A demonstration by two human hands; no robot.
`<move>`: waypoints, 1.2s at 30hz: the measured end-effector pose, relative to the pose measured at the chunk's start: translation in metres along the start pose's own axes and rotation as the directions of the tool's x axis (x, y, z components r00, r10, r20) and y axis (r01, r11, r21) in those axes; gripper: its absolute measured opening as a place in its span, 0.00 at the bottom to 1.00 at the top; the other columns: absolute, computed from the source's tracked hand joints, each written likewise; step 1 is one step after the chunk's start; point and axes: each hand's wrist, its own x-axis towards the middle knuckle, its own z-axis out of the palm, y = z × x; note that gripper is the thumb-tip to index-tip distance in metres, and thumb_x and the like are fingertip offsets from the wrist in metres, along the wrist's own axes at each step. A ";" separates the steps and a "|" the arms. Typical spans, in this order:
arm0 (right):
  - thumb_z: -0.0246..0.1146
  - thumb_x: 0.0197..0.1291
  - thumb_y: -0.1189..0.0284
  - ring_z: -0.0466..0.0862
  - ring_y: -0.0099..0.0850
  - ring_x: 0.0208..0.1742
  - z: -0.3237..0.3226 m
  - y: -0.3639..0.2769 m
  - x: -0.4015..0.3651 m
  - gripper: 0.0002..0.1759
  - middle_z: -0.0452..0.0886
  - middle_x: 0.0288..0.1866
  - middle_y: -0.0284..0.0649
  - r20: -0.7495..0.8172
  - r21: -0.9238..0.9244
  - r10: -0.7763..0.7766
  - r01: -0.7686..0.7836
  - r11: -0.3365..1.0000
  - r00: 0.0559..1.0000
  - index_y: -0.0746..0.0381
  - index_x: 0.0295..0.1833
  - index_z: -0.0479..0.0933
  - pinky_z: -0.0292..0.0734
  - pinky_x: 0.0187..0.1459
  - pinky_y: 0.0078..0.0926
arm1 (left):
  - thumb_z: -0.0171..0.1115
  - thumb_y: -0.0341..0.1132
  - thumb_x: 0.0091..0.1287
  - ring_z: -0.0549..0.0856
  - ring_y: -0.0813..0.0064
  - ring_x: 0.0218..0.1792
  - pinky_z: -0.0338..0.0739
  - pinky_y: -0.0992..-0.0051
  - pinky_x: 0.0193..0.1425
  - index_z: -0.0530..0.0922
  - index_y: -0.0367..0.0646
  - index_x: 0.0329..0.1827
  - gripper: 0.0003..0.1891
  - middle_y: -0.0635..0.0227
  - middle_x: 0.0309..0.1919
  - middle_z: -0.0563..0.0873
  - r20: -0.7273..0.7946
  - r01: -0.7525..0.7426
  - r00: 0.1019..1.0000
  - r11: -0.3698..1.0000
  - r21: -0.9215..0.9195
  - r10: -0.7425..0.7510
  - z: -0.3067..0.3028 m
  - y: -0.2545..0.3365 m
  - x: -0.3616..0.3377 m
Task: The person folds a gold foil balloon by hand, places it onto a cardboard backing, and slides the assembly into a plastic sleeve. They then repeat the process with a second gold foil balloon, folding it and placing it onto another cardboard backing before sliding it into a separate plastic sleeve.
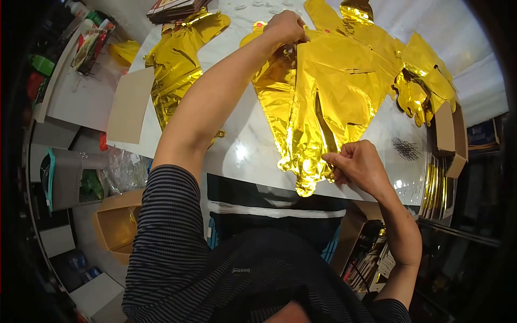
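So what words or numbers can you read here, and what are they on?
None I can read for sure.
Dark shirt: a tiny chest mark, too small.
Stacked red-and-white things at the top: print too small.
Dark blue packet, far right: blurred.
Gold foil: little red spots, too small to read.

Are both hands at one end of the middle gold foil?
No, the left hand touches the far end of the gold foil, the right hand its near end.

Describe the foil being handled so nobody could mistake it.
Start at the white table. In its middle, a gold foil narrows toward the near edge. Unlike the other foils, it has both hands on it: left hand up top, right hand near the tip.
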 end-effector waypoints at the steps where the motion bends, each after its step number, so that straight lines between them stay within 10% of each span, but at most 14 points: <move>1: 0.76 0.72 0.65 0.85 0.24 0.20 0.000 0.000 0.000 0.23 0.85 0.20 0.40 0.003 -0.021 0.001 -0.001 1.000 1.000 0.66 0.25 0.80 0.77 0.21 0.23 | 0.89 0.42 0.53 0.93 0.66 0.53 0.86 0.63 0.59 0.92 0.53 0.56 0.25 0.69 0.50 0.96 -0.026 0.014 1.000 0.999 0.046 -0.012 -0.001 0.001 -0.001; 14: 0.76 0.70 0.64 0.85 0.23 0.21 -0.003 -0.003 -0.001 0.23 0.86 0.21 0.40 0.008 -0.045 -0.013 0.013 0.999 1.000 0.67 0.25 0.81 0.78 0.24 0.23 | 0.86 0.47 0.57 0.90 0.62 0.62 0.85 0.58 0.64 0.91 0.57 0.60 0.27 0.68 0.59 0.93 -0.069 -0.027 0.997 0.978 0.205 0.041 -0.003 -0.001 -0.020; 22: 0.77 0.69 0.59 0.83 0.24 0.21 -0.008 -0.016 -0.014 0.25 0.84 0.20 0.41 0.008 -0.046 0.050 -0.049 0.998 0.999 0.69 0.28 0.83 0.76 0.25 0.26 | 0.74 0.37 0.64 0.86 0.48 0.61 0.81 0.54 0.65 0.88 0.46 0.56 0.17 0.53 0.55 0.89 -0.136 -0.546 0.787 0.782 0.301 0.602 -0.014 -0.011 -0.074; 26: 0.78 0.67 0.62 0.80 0.27 0.23 -0.010 -0.015 -0.017 0.20 0.81 0.20 0.44 -0.415 -0.386 -0.278 0.109 0.916 0.867 0.69 0.35 0.83 0.74 0.28 0.31 | 0.77 0.44 0.68 0.89 0.55 0.58 0.84 0.59 0.61 0.90 0.49 0.59 0.18 0.63 0.56 0.91 0.057 -0.638 0.721 0.631 0.442 0.690 -0.022 -0.014 -0.113; 28: 0.78 0.67 0.66 0.82 0.32 0.23 -0.005 -0.017 -0.008 0.16 0.83 0.22 0.43 -0.538 -0.483 -0.572 0.330 0.811 0.620 0.67 0.37 0.83 0.76 0.29 0.32 | 0.74 0.44 0.71 0.88 0.55 0.58 0.83 0.58 0.61 0.91 0.49 0.56 0.15 0.62 0.56 0.90 0.089 -0.643 0.732 0.642 0.418 0.675 -0.020 -0.021 -0.121; 30: 0.78 0.66 0.70 0.88 0.38 0.32 0.002 -0.017 0.008 0.10 0.89 0.34 0.44 -0.512 -0.503 -0.576 0.320 0.803 0.637 0.65 0.42 0.85 0.82 0.36 0.35 | 0.75 0.44 0.70 0.88 0.56 0.57 0.84 0.59 0.60 0.92 0.48 0.53 0.14 0.62 0.56 0.90 0.097 -0.646 0.741 0.666 0.374 0.664 -0.019 -0.023 -0.128; 32: 0.76 0.66 0.71 0.91 0.41 0.49 0.010 -0.018 0.029 0.09 0.91 0.50 0.44 -0.405 -0.675 -0.815 0.466 0.572 0.414 0.62 0.48 0.87 0.87 0.48 0.38 | 0.75 0.44 0.70 0.88 0.57 0.57 0.84 0.59 0.60 0.92 0.48 0.52 0.13 0.63 0.55 0.90 0.109 -0.622 0.764 0.679 0.391 0.637 -0.019 -0.018 -0.138; 33: 0.74 0.67 0.72 0.85 0.47 0.64 0.013 -0.012 0.039 0.14 0.86 0.64 0.46 -0.350 -0.657 -0.794 0.473 0.586 0.497 0.62 0.56 0.85 0.84 0.61 0.43 | 0.75 0.44 0.70 0.88 0.57 0.57 0.84 0.59 0.60 0.92 0.48 0.51 0.13 0.63 0.55 0.91 0.118 -0.591 0.789 0.695 0.409 0.602 -0.020 -0.016 -0.141; 36: 0.73 0.67 0.71 0.82 0.51 0.69 0.023 -0.011 0.066 0.18 0.83 0.69 0.48 -0.271 -0.728 -0.853 0.485 0.484 0.445 0.64 0.59 0.83 0.81 0.67 0.46 | 0.74 0.44 0.70 0.88 0.58 0.57 0.84 0.60 0.59 0.92 0.48 0.51 0.13 0.65 0.53 0.91 0.104 -0.587 0.792 0.704 0.400 0.601 -0.018 -0.020 -0.139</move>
